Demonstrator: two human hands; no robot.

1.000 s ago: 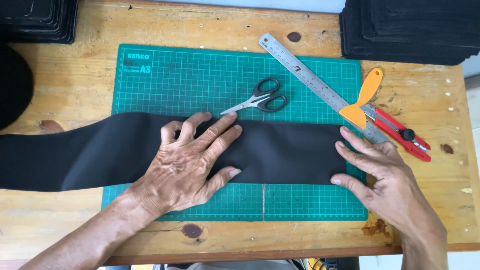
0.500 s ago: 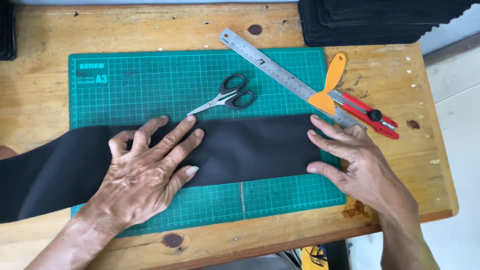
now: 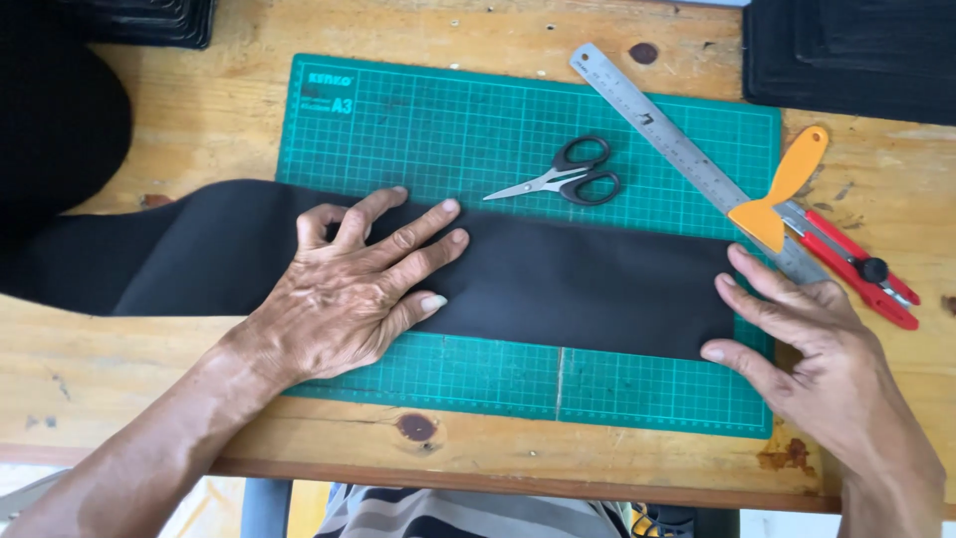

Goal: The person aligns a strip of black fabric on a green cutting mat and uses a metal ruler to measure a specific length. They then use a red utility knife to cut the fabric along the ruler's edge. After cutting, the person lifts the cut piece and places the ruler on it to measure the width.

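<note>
Now the left hand (image 3: 354, 294) lies flat with its fingers spread on a long strip of black fabric (image 3: 588, 284); the palm presses the strip down on the green cutting mat (image 3: 448, 110), and nothing is pinched in it. At 3 o'clock from it, the right hand (image 3: 807, 339) is also open; its fingertips (image 3: 715, 353) touch the right end of the strip, near the right edge of the mat, and it grips nothing.

The strip runs across the mat from 9 o'clock to 3 o'clock; its left part leaves the mat and goes over the wooden table (image 3: 199, 110) toward the left border of the view. At 12 o'clock from the middle of the strip, a pair of scissors (image 3: 563, 181) with black handles rests on the mat, apart from the fabric. A steel ruler (image 3: 662, 134) lies slanted from the top of the mat down to the right; its lower end is just beside the right hand. An orange-handled tool (image 3: 782, 194) lies over the ruler, and a red cutter (image 3: 856, 267) is just beside it on the table. Stacks of black material (image 3: 856, 55) stand at the far corners of the table.
</note>
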